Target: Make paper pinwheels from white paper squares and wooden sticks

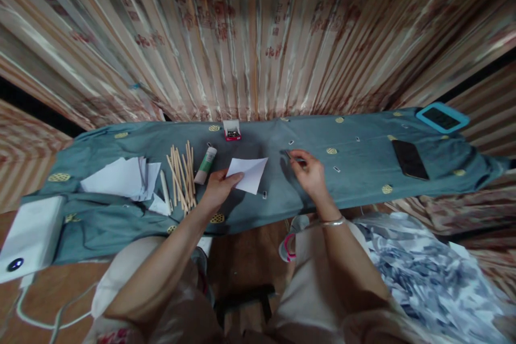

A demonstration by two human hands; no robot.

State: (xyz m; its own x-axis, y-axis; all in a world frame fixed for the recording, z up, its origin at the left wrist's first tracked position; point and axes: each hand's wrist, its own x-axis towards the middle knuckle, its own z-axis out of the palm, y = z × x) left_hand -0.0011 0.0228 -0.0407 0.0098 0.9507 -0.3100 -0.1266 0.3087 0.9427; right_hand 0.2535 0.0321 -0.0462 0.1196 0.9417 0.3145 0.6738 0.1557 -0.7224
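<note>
My left hand (221, 189) pinches a white square of paper (252, 172) by its left edge, thumb on top, above the cloth. To its right, my right hand (308, 172) is closed with the fingertips together around a small, thin, dark thing (288, 155), whose kind I cannot make out. The two hands are apart. Just left of the paper lies a green and white glue stick (206, 165). Behind it stands a small open red and white box (232, 133) with dark metallic bits inside.
Several wooden sticks (183, 174), a white pen-like stick (165, 191) and a pile of white paper (119, 180) lie at left. A white power bank (34, 231) with a cable sits at the left edge. A black phone (410, 159) and a blue-framed device (442, 118) lie at right.
</note>
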